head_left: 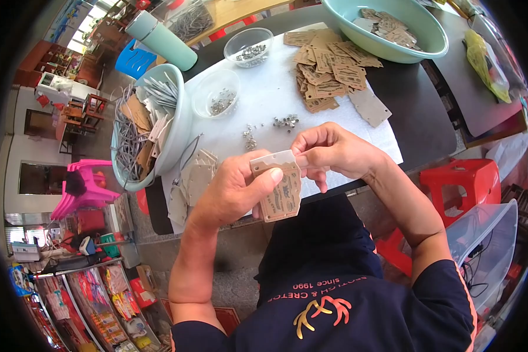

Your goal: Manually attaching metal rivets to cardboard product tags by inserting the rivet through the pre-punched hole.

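My left hand (232, 190) is closed round a brown printed cardboard tag (283, 196), thumb on its face. A pale grey piece lies against the tag's top edge, and small holes show at the corners. My right hand (341, 151) pinches at the tag's upper right corner; whatever its fingertips hold is hidden. On the white sheet beyond the hands lie two small heaps of metal fasteners, one silvery (250, 138) and one darker (286, 121). Beside my left hand rests a pile of grey tags (195, 179).
Brown tags (334, 73) are heaped at the back. Two clear bowls (249, 38) hold small metal parts. A blue basin (182, 129) of corded tags stands left, a green basin (387, 48) back right. Nearby are a green tumbler (165, 44) and a red stool (460, 182).
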